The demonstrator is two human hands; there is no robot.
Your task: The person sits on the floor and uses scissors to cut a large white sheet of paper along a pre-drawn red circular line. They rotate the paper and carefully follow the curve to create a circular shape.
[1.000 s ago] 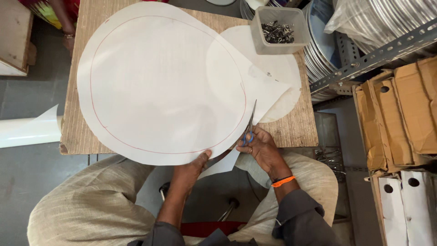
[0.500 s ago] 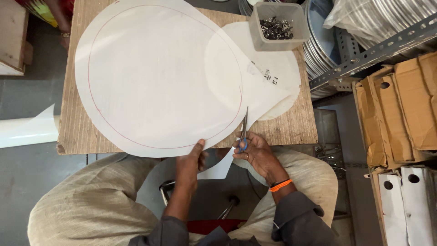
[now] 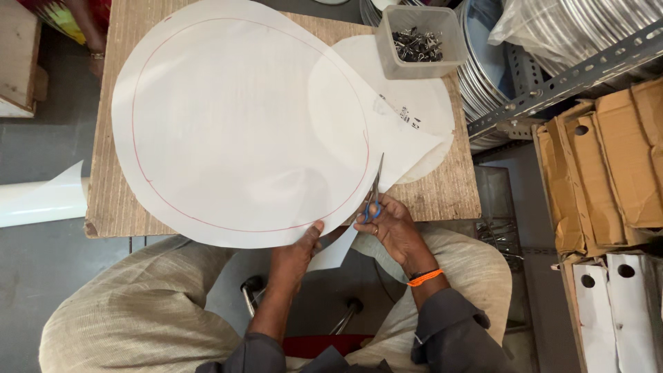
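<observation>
- One clear plastic bin stands at the far right corner of the wooden table; it holds a heap of small dark metal parts (too small to count).
- One white sheet, marked with one red circle, lies flat across the table.
- Right hand: closed around one pair of blue-handled scissors, blades at the sheet's right edge.
- Left hand: pinching the sheet's near edge.

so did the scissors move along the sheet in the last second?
Yes. The scissors have advanced along the red line, away from the wooden table's near edge toward the plastic bin, cutting further up the white sheet's right side.
</observation>
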